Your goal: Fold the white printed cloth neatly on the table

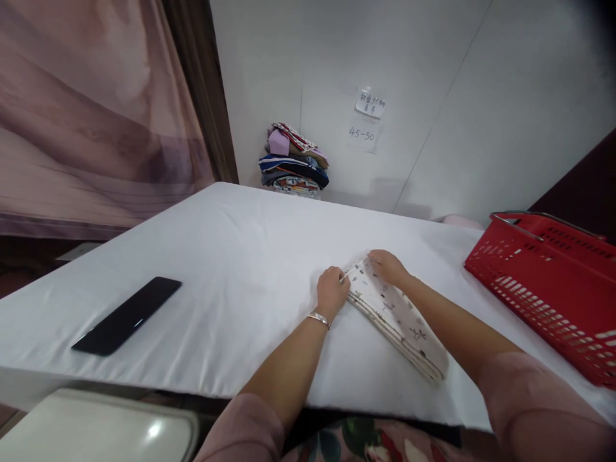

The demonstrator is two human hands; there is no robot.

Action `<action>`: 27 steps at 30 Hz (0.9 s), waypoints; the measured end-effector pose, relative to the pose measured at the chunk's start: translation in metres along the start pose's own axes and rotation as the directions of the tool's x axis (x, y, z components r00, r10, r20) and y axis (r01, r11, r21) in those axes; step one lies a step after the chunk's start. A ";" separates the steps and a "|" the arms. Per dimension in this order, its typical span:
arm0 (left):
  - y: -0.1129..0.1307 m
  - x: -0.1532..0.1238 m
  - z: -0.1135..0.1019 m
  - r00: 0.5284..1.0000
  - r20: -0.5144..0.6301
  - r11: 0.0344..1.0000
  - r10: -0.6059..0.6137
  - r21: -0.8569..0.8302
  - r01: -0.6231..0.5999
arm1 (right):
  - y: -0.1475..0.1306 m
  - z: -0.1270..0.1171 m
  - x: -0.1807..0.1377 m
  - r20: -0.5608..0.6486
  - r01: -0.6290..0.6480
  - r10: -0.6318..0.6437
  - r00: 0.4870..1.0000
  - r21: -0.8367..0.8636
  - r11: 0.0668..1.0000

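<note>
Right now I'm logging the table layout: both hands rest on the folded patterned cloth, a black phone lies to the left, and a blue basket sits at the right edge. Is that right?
Not quite: the basket is red, not blue, as the head view shows. The rest holds: the left hand and right hand rest on the folded patterned cloth, and the black phone lies to the left on the white table.

A white cloth covered the surface (pixel 231 256). A black phone (pixel 128 315) lay flat near its left edge. At the right edge stood a red plastic basket (pixel 553 282) with slotted walls and a metal handle. A stack of folded clothes (pixel 294 160) in mixed colours sat at the far corner against the white wall. Two paper notes (pixel 368 119) were stuck on that wall, one above the other. A pinkish curtain (pixel 91 109) hung at the left.
</note>
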State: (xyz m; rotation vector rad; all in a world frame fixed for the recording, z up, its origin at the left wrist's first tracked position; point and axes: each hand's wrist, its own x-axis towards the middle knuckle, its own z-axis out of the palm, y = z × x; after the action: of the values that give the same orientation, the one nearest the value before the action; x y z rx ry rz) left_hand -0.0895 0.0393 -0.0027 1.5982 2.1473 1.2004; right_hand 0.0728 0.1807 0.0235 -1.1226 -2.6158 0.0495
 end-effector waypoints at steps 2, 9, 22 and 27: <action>0.000 0.000 0.000 1.000 0.002 1.000 0.006 0.007 -0.006 | 0.000 0.002 0.011 0.063 0.051 -0.047 0.997 -0.061 0.997; 0.001 0.000 -0.001 0.998 -0.005 0.997 0.057 -0.056 -0.057 | 0.005 -0.002 0.025 0.138 0.091 -0.082 0.987 -0.063 0.994; -0.006 0.001 0.007 0.982 0.034 0.974 -0.185 -0.129 0.188 | 0.002 0.003 0.035 0.182 0.069 -0.062 0.981 -0.030 0.997; -0.005 0.001 0.007 0.992 0.004 0.984 -0.124 -0.130 0.124 | 0.006 0.006 0.034 0.187 0.092 -0.084 0.979 -0.032 0.995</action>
State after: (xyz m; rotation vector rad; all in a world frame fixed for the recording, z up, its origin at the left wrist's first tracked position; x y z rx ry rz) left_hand -0.0895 0.0435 -0.0109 1.3889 2.0904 1.2765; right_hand 0.0526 0.2096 0.0253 -1.0601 -2.8408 0.0872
